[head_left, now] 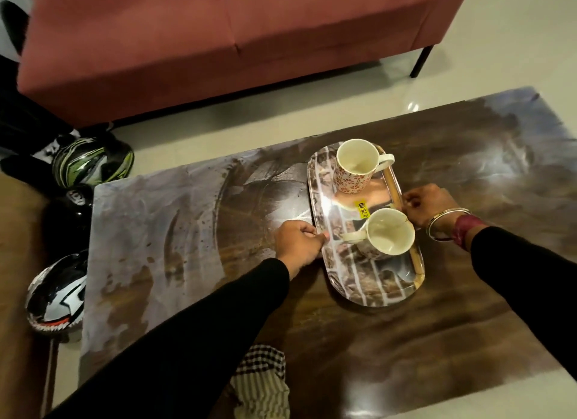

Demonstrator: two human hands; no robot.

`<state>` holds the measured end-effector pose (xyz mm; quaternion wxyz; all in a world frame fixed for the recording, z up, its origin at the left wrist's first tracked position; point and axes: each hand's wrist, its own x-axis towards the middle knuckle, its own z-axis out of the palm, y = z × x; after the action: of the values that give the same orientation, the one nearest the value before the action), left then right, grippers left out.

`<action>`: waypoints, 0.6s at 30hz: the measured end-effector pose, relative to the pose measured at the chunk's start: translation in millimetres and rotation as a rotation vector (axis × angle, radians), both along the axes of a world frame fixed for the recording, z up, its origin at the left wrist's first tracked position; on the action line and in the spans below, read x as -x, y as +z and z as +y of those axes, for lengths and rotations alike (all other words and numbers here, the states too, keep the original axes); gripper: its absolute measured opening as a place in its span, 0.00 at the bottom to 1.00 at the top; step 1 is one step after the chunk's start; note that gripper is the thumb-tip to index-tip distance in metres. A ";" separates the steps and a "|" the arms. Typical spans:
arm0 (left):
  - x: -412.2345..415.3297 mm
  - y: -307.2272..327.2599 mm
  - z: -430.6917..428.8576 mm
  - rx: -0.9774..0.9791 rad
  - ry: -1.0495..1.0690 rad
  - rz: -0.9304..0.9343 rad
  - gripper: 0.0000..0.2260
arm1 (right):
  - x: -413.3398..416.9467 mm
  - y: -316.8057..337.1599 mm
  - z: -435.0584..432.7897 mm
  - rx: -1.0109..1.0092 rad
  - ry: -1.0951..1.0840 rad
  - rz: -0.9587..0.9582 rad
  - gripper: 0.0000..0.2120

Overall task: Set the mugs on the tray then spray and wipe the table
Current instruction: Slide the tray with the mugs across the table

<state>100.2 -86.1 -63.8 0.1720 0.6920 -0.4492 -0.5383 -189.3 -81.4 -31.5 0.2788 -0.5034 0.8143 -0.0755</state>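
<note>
You are gripping the oval tray point(371, 300) by its long rims, left hand point(298, 242) and right hand point(427, 204) curled on opposite sides. It is sitting mid-table point(374, 356), carrying the floral mug point(354, 168) and the nearer mug point(390, 236). Be raising both sides together and keeping it level, so neither mug is sliding.

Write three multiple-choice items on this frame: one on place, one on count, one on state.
1. Where does the floral mug stand relative to the tray?
A. beside it
B. on its far end
C. on its near end

2. How many mugs are in view?
A. one
B. two
C. four

3. What are the hands doing?
A. hanging idle
B. holding a spray bottle
C. gripping the tray's long edges

1 B: it stands upright at the tray's far end.
2 B: only the floral mug and the near mug show.
3 C: the left hand and the right hand curl on opposite edges.
</note>
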 end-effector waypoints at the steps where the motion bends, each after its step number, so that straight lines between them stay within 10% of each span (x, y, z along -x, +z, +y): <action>1: 7.2 -2.0 2.9 0.003 0.005 -0.009 0.09 | 6.5 -1.5 0.2 -0.002 0.010 0.006 0.06; 18: 26.1 -17.8 19.4 0.130 -0.084 -0.105 0.09 | 29.5 -32.4 10.4 0.004 -0.052 -0.026 0.04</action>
<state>74.1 -66.7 -81.6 0.1700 0.6872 -0.5202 -0.4777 -218.8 -70.9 -64.0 0.2861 -0.4815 0.8234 -0.0910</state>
